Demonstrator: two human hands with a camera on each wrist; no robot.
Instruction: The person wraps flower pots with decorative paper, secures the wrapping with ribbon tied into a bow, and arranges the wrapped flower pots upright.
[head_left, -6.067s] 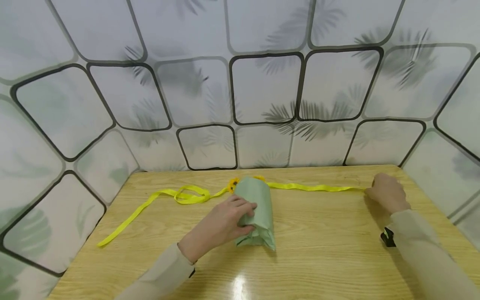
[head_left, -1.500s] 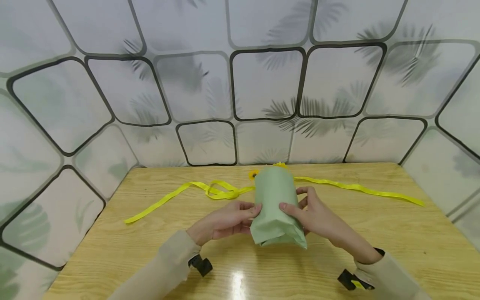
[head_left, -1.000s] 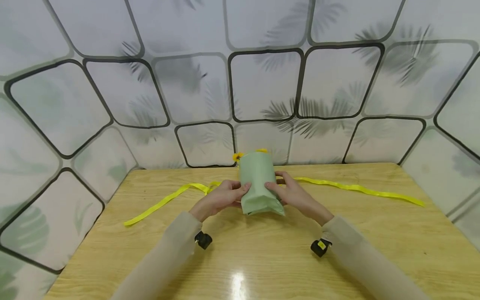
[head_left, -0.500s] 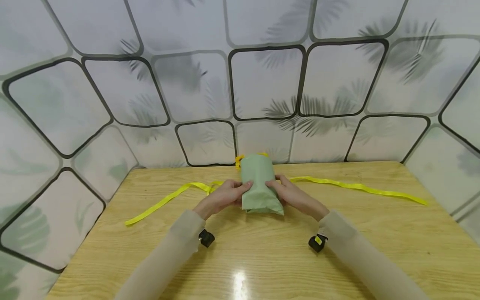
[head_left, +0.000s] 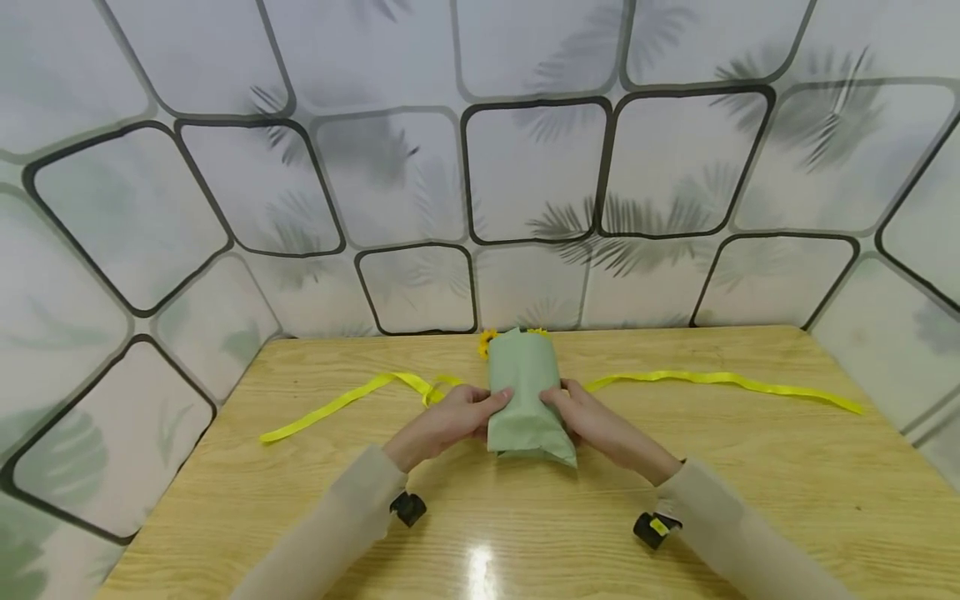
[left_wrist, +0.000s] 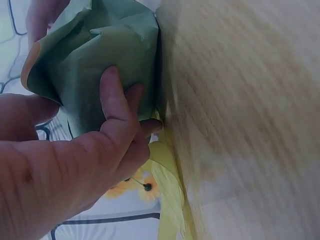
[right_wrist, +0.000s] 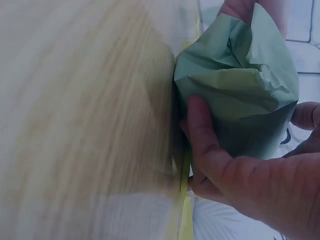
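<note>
**Both hands on the green package, one at each side!**

Here I am at the wooden table (head_left: 750,467), and the green package (head_left: 525,408) is right in the middle, low over the tabletop near the far edge, its creased, folded end towards me. My left hand (head_left: 446,419) grips its left side, thumb on top, fingers curled around the flank. My right hand (head_left: 607,425) matches it on the other side, thumb over the top, fingers bent round the lower side. A proper two-handed hold!

Out to both sides goes the yellow ribbon (head_left: 690,377): a long, gently wavy run to the right, and to the left a loop just beside my fingers, then a tail slanting towards me. And peeking out at the package's far end, yellow-orange flowers (head_left: 487,343), dark-centred! Whether the package's whole underside touches the wood, I cannot tell. Behind it all rises the pale wall (head_left: 532,175), dark outlined squares and leaf shadows all over.
</note>
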